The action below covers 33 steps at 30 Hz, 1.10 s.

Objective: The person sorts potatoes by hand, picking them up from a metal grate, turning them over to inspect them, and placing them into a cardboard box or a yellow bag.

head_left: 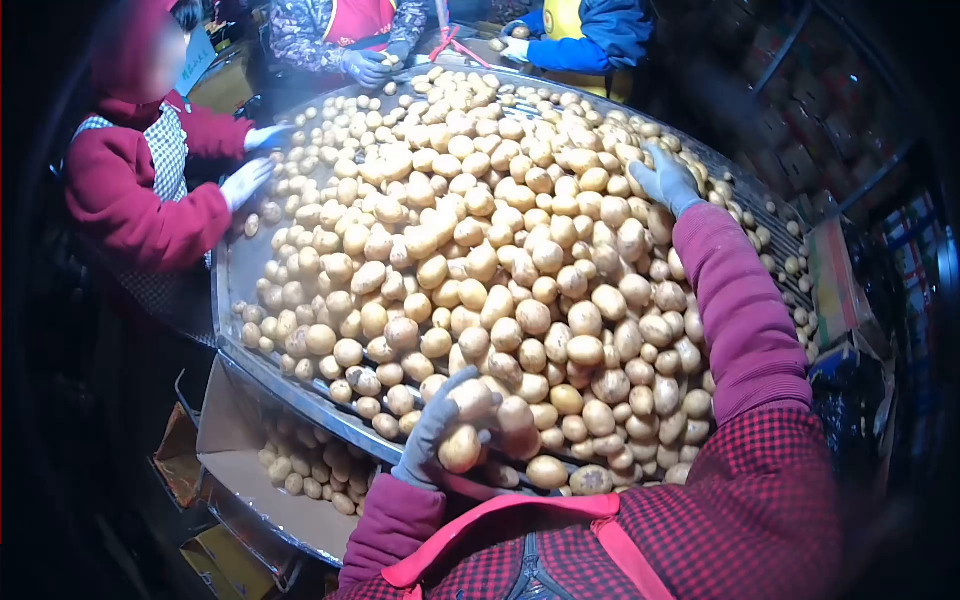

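Observation:
A large heap of potatoes [480, 235] covers the metal sorting table [290, 395] in front of me. At the near edge, my left hand [428, 440], in a grey glove, is closed around several potatoes [460, 449] close to my apron. Some of that hand's fingers are hidden behind the potatoes. My right hand [668, 182], gloved too, reaches across to the far right of the heap. Its fingers are spread and rest on potatoes there, with none visibly gripped.
A cardboard box [235, 440] with potatoes inside stands below the near left edge. At the left, a person in a red hood [140, 200] reaches onto the table. Two more people work at the far edge, one in blue sleeves [590, 45]. Boxes [840, 275] stand at the right.

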Tool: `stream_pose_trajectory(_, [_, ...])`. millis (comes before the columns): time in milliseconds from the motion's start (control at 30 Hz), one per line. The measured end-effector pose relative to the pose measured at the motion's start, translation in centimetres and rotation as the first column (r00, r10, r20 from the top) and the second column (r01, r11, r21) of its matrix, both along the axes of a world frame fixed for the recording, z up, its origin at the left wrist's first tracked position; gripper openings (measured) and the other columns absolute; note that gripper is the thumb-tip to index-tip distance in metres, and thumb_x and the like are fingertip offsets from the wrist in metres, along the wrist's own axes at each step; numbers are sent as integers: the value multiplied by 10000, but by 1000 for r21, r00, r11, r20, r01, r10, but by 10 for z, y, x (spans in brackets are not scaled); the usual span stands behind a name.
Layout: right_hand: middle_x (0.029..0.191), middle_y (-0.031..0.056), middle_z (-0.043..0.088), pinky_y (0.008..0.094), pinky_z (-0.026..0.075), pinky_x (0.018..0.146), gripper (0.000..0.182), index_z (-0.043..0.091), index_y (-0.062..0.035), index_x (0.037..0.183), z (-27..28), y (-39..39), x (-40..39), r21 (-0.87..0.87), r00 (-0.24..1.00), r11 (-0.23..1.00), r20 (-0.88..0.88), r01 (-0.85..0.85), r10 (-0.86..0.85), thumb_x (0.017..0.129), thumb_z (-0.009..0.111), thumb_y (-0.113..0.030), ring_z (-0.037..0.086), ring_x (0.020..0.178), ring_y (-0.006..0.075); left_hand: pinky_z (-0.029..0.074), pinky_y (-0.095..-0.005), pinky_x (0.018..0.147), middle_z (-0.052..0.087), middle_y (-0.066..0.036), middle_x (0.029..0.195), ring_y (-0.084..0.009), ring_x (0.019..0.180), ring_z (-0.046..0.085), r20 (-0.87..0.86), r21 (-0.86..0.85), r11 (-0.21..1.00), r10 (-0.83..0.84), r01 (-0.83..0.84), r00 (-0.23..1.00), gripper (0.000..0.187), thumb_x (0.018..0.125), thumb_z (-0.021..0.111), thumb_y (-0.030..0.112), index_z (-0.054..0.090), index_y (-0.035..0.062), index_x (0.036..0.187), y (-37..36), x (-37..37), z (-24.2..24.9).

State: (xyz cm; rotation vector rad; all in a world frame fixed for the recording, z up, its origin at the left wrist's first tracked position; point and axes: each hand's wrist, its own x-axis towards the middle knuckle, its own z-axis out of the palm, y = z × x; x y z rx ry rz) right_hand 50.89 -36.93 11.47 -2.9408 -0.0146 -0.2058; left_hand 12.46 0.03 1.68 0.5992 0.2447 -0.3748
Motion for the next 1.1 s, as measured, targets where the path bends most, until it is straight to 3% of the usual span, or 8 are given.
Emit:
stream_pose_trajectory(167, [1346,148,688,452,465,1097,589,658,-164,1349,-16,20,23,-81,982,997,-185,12,-26,932,643,-579,630,1273,354,548,-324,890,637,-105,1348,-201,1146,638,-12,-6,998,-69,68,998,639,1030,568,346,376,103,1589,5,7,3])
stream_pose_trajectory(567, [1139,112,760,378,535,950,460,737,-125,1197,-57,104,-103,579,884,765,-152,-283,442,948,701,-511,714,1056,251,516,-384,978,594,-97,1398,-218,1265,575,4,72,989,-127,127,992,704,993,596,385,362,113,1599,9,12,12])
stream_pose_trajectory(700, [1110,88,756,339,540,931,424,727,-72,1226,-93,118,-129,603,930,724,90,-335,355,999,688,-428,701,1030,194,509,-350,988,597,-95,1372,-200,1187,605,83,176,984,-18,3,996,796,956,647,447,357,64,1591,5,16,4])
stream_pose_trajectory(767, [1137,39,716,283,541,935,357,661,-15,1304,-73,129,-147,924,951,334,86,-188,297,1057,632,-271,667,1074,145,480,-346,1029,607,-89,1345,-193,1202,593,128,74,992,95,-105,987,738,971,630,436,400,57,1562,6,12,-7])
stream_pose_trajectory(900, [1086,49,659,307,577,834,478,556,-68,1429,-14,177,-237,998,912,44,-67,54,404,1102,508,-413,669,983,150,542,-333,953,625,-96,1233,-205,1117,628,244,200,890,360,-410,900,522,1068,518,404,494,48,1450,9,8,-34])
stream_pose_trajectory(1033, [1348,105,611,338,523,1008,463,576,-20,1419,-56,221,-309,926,751,-2,-305,377,585,1076,574,-331,604,1202,217,564,-364,973,599,-105,1278,-221,1138,630,244,172,726,623,-666,743,578,1086,512,397,408,27,1518,23,-8,-6])
stream_pose_trajectory(1067, [1377,111,595,344,509,1031,474,546,-26,1450,-63,221,-323,938,752,301,-71,-174,656,1079,574,-319,599,1214,223,553,-361,995,607,-110,1290,-215,1153,629,225,264,608,716,-748,661,612,1081,535,401,395,16,1535,20,-18,16])
stream_pose_trajectory(1100, [1395,115,582,350,507,1039,485,517,-33,1477,-65,233,-336,943,720,292,-93,-157,688,1081,574,-308,596,1226,226,535,-358,1023,608,-101,1302,-207,1177,619,421,388,497,653,-776,629,590,1069,580,343,404,20,1531,23,-29,7])
